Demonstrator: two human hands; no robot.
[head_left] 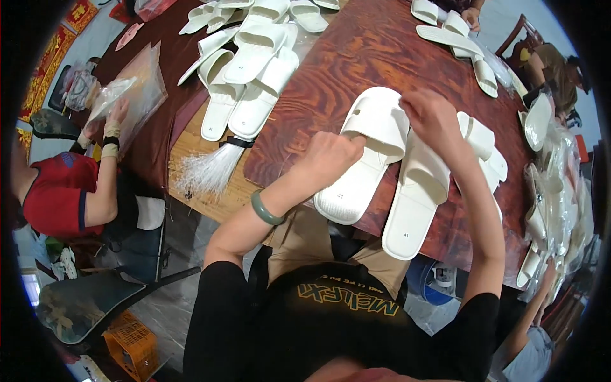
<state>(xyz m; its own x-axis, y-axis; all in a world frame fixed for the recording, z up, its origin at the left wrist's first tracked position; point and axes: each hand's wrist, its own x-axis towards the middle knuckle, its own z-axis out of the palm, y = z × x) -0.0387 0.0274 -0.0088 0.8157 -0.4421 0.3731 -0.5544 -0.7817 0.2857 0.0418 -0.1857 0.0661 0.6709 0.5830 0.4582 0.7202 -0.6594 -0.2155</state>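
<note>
A white slide slipper (353, 184) lies on the table in front of me, toe pointing away. My left hand (331, 159) is closed at the left edge of its strap, with the fingertips at the strap's opening. A small dark hole shows in the strap just above those fingers. My right hand (431, 121) is raised by the strap's right side with its fingers pinched together; whatever they hold is too small or hidden to tell. A second white slipper (410, 223) lies to the right, under my right forearm, its heel over the table's near edge.
Several white slippers (254, 95) are piled at the far left, beside a bundle of thin clear plastic strands (210, 169). More slippers (477, 137) lie to the right on the wood-grain table (337, 57). A person in red (63, 197) handles a clear bag at left; others work at right.
</note>
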